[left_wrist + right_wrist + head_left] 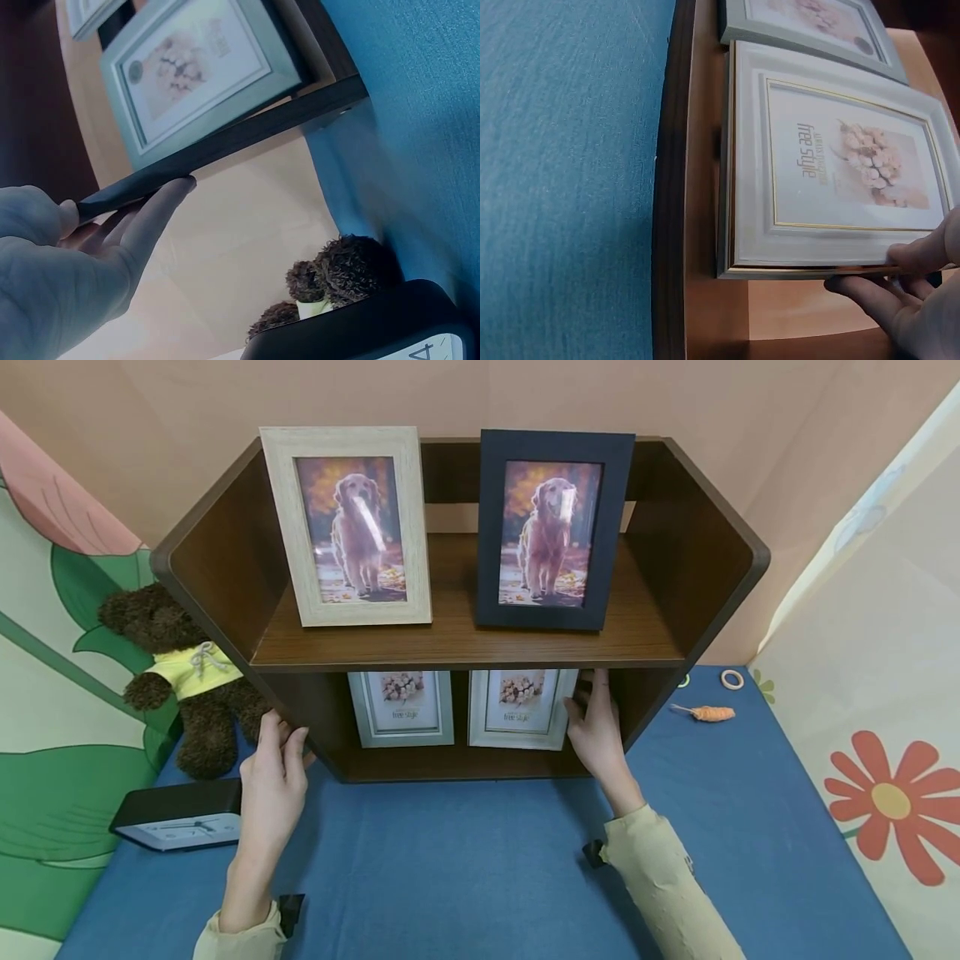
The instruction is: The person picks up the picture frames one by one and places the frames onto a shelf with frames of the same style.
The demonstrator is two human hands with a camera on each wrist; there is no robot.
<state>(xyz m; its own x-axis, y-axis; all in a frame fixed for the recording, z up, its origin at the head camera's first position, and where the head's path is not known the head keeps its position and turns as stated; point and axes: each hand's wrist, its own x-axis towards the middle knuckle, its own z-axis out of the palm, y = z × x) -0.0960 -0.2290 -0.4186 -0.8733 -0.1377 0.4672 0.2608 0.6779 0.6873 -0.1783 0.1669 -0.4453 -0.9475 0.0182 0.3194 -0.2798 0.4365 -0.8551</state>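
My right hand [597, 731] pinches the right edge of a white picture frame [522, 710] with a flower print, standing on the lower level of a dark brown shelf [465, 647]. Up close in the right wrist view, the thumb lies on the front of the white frame [754, 165] and fingers are behind it. At the shelf's left side panel [225, 150], my left hand [273, 785] holds the edge between thumb and fingers. A grey-green picture frame [401, 710] stands left of the white one, apart from it.
On the upper level stand a cream picture frame [418, 527] and a dark blue one [617, 527], both with dog pictures. A brown teddy bear [202, 727] and a black clock [180, 802] are at the left. Right of the shelf lie a small carrot [712, 714] and a ring [732, 672].
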